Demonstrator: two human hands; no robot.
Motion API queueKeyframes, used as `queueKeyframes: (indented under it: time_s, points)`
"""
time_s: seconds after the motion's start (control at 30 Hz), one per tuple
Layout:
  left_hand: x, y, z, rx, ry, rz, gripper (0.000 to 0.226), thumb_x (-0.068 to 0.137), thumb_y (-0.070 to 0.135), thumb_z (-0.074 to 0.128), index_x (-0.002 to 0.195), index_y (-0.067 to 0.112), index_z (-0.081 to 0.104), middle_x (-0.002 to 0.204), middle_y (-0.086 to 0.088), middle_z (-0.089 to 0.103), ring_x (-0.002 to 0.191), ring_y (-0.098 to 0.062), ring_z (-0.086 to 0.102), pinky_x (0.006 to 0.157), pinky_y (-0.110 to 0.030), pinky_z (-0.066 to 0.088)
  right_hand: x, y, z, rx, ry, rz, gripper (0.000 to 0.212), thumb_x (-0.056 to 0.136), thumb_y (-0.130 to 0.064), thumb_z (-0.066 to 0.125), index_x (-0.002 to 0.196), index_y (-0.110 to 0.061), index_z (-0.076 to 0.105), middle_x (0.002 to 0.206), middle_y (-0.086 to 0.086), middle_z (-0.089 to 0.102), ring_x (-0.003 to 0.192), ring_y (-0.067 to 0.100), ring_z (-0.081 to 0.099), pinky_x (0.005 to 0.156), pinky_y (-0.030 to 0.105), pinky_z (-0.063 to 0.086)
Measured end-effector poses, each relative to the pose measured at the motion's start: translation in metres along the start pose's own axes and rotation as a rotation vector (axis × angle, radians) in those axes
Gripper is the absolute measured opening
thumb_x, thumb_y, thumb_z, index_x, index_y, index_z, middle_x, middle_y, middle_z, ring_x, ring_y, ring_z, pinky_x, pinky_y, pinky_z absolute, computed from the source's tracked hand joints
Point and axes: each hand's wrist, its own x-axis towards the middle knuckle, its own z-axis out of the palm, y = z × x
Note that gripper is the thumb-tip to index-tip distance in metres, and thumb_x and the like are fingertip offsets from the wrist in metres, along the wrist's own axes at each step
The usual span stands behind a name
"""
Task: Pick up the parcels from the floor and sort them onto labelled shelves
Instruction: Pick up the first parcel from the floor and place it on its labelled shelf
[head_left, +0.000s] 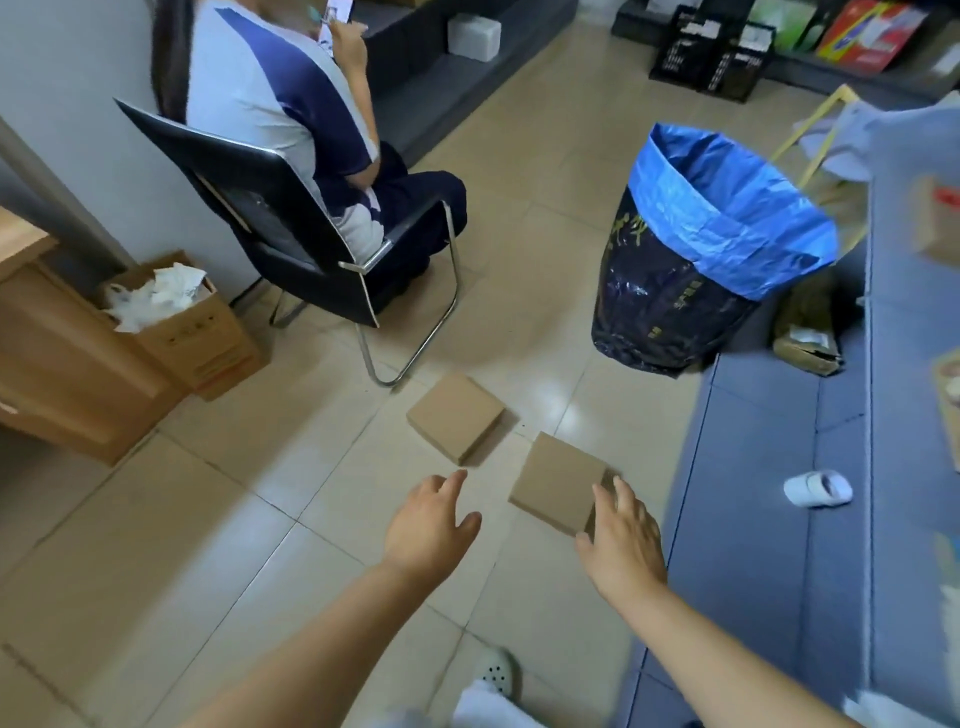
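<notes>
**A:** Status on the parcels?

**B:** Two flat square brown cardboard parcels on the beige tiled floor (291, 519). Nearer flat parcel (558, 480) sits at 1 o'clock from my hands, its right edge close to the blue-grey low shelf unit (769, 467). Farther flat parcel (456, 415) at 12 o'clock, just beside the first, corners near but apart as far as I can see.

**A:** Hands?

**B:** My right hand (621, 535) is over the near right corner of the nearer parcel, fingers spread and straight, gripping nothing; fingertips look to be touching the edge, can't confirm. My left hand (434, 525) hovers above bare tile at 7 o'clock of the farther parcel, fingers relaxed, open, empty.

**A:** How will they handle?

**B:** My read: thin mailer boxes, stiff board, likely light. Faces are smooth and lie flush to the tile, so no gap to get under. I'd tip one up by a corner, then pinch across opposite side edges, thumb on top. Flat faces may flex if squeezed mid-panel; stay on the edges.

**A:** Obstacles?

**B:** Black bin with blue liner (711, 249) at 1 o'clock, black chair (291, 234) with a seated person at 11. Both well apart from the parcels.
</notes>
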Motion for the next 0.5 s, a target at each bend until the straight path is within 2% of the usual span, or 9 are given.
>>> queueKeyframes:
  time_s: [0.33, 0.5]
  points:
    - [0.117, 0.033, 0.011, 0.045, -0.145, 0.04, 0.058, 0.091, 0.044, 0.043, 0.144, 0.025, 0.029, 0.141, -0.004, 0.043, 0.128, -0.024, 0.041, 0.094, -0.035, 0.042, 0.087, 0.035, -0.013, 0.065, -0.058, 0.161, 0.061, 0.088, -0.027, 0.051, 0.143, -0.014, 0.026, 0.155, 0.012, 0.018, 0.137, 0.028, 0.029, 0.11, 0.035, 0.026]
    - [0.203, 0.052, 0.018, 0.102, -0.211, 0.107, 0.056, 0.091, 0.039, 0.043, 0.143, 0.023, 0.03, 0.138, -0.005, 0.045, 0.126, -0.025, 0.043, 0.093, -0.035, 0.042, 0.151, 0.046, -0.012, 0.107, -0.113, 0.256, 0.065, 0.09, -0.028, 0.049, 0.146, -0.012, 0.019, 0.156, 0.011, 0.014, 0.14, 0.027, 0.025, 0.111, 0.035, 0.023]
